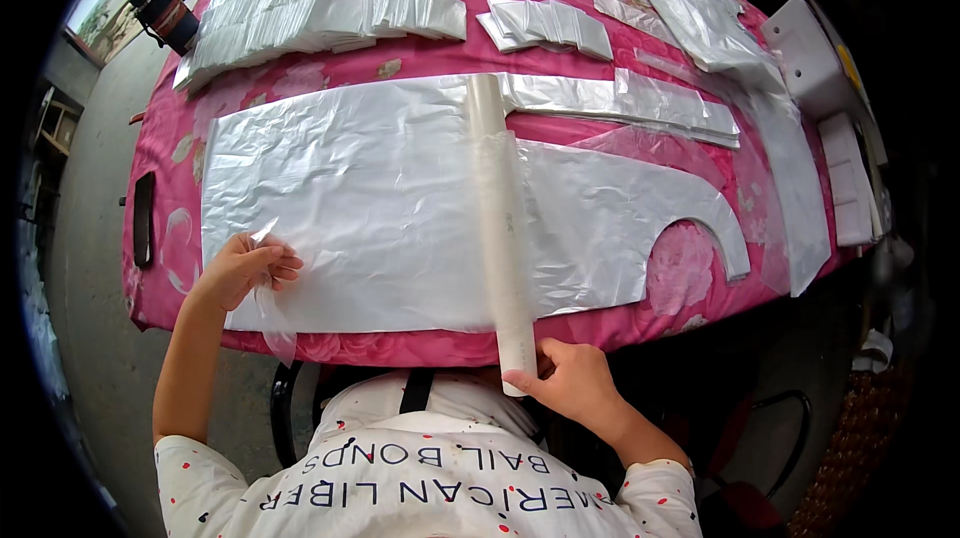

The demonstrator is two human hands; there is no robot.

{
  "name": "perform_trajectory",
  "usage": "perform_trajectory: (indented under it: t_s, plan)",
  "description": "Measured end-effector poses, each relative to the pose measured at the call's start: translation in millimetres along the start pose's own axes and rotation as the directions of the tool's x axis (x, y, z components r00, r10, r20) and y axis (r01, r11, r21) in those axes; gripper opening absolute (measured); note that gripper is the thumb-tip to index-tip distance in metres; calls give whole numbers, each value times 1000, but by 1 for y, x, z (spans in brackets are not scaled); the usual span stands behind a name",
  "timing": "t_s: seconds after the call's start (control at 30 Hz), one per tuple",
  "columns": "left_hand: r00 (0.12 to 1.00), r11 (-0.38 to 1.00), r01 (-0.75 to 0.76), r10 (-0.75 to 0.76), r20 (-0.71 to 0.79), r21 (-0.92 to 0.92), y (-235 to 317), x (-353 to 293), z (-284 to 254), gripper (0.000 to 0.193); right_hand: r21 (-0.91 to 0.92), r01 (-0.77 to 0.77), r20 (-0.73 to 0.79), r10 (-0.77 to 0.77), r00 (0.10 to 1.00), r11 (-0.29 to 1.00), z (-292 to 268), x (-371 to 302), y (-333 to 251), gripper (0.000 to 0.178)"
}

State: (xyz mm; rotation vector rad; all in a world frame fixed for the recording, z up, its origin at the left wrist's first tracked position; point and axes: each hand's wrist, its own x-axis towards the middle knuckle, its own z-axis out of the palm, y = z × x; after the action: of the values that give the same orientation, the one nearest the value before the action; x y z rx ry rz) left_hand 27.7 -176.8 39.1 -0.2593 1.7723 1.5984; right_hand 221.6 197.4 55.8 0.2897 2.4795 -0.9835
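Note:
A flat stack of silvery-white plastic bags (350, 188) lies along the table's near side, its right end cut out in a curve between two handle-like arms. Across it, pointing away from me, rests a long pale tube (490, 208), which looks wrapped in clear film. My right hand (570, 378) grips the tube's near end, just past the table edge, thumb on top. Over the stack's near left corner, my left hand (250, 268) is closed on a thin strip of clear film (272, 323) that hangs down below it. The strip's upper tip pokes out above my fingers.
A pink flowered cloth (390, 68) covers the table. Folded bag stacks (290, 18) fill the far left, with a smaller pile (550, 26) right of them. Loose film (710, 28) and a white box (815, 53) stand right. A dark bar (145, 220) lies at the left edge.

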Motion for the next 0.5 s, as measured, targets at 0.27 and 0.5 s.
perform_trajectory:
  t_s: [0.27, 0.5]
  plan:
    - [974, 928, -23, 104, -200, 371, 1, -12, -44, 10, 188, -95, 55, 86, 995, 978, 9, 2, -5, 42]
    - [529, 234, -490, 845, 73, 840, 33, -11, 81, 29, 123, -119, 53, 113, 992, 985, 8, 1, -12, 41]
